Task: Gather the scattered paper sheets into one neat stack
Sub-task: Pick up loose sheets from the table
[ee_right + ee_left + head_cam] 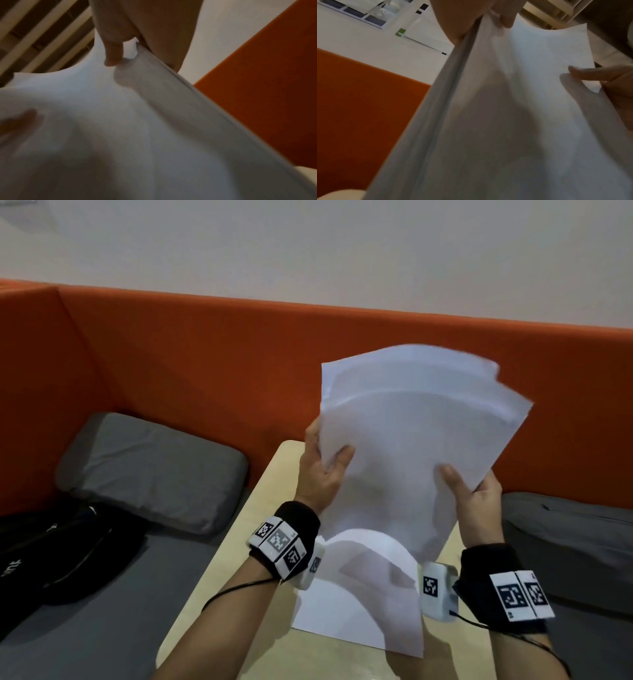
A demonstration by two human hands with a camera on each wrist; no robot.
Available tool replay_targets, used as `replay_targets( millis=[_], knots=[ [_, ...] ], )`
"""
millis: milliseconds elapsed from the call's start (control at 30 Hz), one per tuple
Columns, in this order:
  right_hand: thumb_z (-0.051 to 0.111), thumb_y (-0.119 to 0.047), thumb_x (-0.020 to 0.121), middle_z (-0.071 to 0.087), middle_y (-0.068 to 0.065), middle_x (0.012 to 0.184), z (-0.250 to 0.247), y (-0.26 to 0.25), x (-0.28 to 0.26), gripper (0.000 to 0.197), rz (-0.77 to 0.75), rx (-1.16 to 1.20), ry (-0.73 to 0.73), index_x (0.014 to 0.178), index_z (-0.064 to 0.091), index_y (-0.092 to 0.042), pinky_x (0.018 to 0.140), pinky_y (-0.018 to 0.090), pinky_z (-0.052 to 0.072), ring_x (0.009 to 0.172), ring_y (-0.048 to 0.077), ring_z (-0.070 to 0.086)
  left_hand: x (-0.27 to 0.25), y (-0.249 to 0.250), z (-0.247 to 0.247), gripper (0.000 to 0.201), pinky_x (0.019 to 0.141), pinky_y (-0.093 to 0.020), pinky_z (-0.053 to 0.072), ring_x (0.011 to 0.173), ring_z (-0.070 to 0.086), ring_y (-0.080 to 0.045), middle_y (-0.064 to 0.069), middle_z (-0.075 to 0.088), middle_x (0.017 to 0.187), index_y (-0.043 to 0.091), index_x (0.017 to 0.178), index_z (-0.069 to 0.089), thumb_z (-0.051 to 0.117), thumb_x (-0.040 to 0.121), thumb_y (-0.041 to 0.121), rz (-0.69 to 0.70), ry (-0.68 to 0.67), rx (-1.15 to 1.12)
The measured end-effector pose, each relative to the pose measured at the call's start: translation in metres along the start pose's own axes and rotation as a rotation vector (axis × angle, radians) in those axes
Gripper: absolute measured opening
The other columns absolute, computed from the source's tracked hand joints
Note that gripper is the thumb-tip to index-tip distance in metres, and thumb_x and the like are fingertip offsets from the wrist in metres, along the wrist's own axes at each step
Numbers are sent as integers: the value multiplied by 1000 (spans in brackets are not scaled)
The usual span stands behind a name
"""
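Observation:
I hold a bundle of several white paper sheets (411, 436) upright above the small beige table (239, 559), their top edges fanned unevenly. My left hand (325, 467) pinches the bundle's left edge, thumb in front. Gripping the right edge is my right hand (476, 491), thumb on the front face. The bundle's lower edge curls down onto more white paper (359, 611) lying flat on the table. The left wrist view shows the sheets (513, 115) edge-on with my left thumb (503, 19) on top. In the right wrist view the paper (128, 135) fills the frame under my right thumb (113, 54).
An orange padded wall (205, 364) runs behind the table. A grey cushion (150, 470) and a black bag (58, 549) lie on the grey bench to the left. Another grey cushion (568, 542) sits at the right.

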State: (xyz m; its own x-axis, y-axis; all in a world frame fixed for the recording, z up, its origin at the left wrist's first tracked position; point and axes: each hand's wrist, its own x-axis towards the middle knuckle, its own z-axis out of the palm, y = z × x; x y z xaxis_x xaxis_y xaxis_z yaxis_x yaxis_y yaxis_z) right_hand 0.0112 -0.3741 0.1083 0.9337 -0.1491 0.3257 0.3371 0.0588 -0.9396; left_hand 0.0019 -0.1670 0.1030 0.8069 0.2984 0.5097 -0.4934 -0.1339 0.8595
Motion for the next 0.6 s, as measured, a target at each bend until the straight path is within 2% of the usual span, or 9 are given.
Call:
replay_targets(
  millis=[67, 100, 167, 233, 267, 367, 500, 533, 600],
  knots=[
    [63, 0, 83, 72, -15, 79, -1, 11, -6, 25, 48, -7, -17, 90, 61, -23, 70, 12, 53, 75, -4, 66, -5, -6, -5, 58, 84, -10, 48, 97, 59, 10, 11, 53, 112, 14, 128, 31, 62, 80, 3, 2, 32, -64],
    [65, 0, 81, 71, -11, 84, -2, 21, -9, 24, 93, -14, -26, 92, 62, -22, 72, 17, 54, 79, 2, 67, -8, -13, -7, 59, 84, -12, 49, 96, 60, 7, 11, 53, 111, 18, 126, 32, 64, 79, 3, -25, 43, -65],
    [69, -2, 79, 67, -2, 92, -2, 39, -17, 25, 206, -40, -61, 96, 61, -18, 79, 28, 54, 84, 15, 65, -17, -22, -9, 57, 75, -10, 50, 90, 63, 0, 10, 56, 102, 19, 123, 34, 67, 81, 1, -114, 30, -34],
    [69, -5, 79, 66, 5, 91, -2, 54, -21, 19, 320, -87, -99, 95, 62, -13, 81, 35, 50, 85, 24, 62, -27, -35, -9, 43, 71, -11, 50, 95, 64, -18, 6, 58, 95, 19, 117, 39, 64, 85, 5, -199, -28, 68],
    [68, -7, 81, 65, 10, 92, -1, 58, -22, 18, 355, -120, -108, 96, 61, -9, 81, 34, 47, 88, 27, 61, -31, -41, -9, 35, 75, -15, 50, 99, 63, -25, 4, 59, 95, 19, 115, 41, 60, 88, 8, -238, -56, 115],
    [66, -10, 84, 63, 15, 97, -2, 67, -18, 21, 363, -185, -74, 103, 61, -2, 80, 32, 43, 93, 28, 59, -38, -57, -10, 23, 88, -27, 48, 104, 59, -23, 0, 59, 105, 21, 113, 43, 54, 93, 14, -292, -103, 173],
    [62, -16, 87, 60, 15, 102, -8, 73, -10, 32, 391, -232, -41, 115, 56, -1, 88, 40, 47, 99, 31, 56, -39, -75, -17, 12, 84, -30, 48, 94, 61, -16, 5, 65, 99, 25, 100, 54, 47, 95, 32, -338, -66, 167],
    [61, -18, 89, 60, 15, 104, -10, 77, -9, 35, 419, -266, -46, 119, 54, -2, 93, 43, 47, 101, 32, 56, -40, -84, -20, 14, 83, -30, 47, 93, 60, -17, 1, 65, 100, 20, 100, 57, 45, 97, 27, -380, -45, 201],
    [60, -17, 90, 60, 16, 109, -17, 90, -7, 39, 482, -334, -35, 123, 53, 1, 98, 44, 45, 105, 35, 55, -45, -104, -27, 21, 89, -28, 44, 101, 57, -21, -7, 62, 113, 9, 111, 57, 42, 98, 15, -514, -58, 349]
  ],
)
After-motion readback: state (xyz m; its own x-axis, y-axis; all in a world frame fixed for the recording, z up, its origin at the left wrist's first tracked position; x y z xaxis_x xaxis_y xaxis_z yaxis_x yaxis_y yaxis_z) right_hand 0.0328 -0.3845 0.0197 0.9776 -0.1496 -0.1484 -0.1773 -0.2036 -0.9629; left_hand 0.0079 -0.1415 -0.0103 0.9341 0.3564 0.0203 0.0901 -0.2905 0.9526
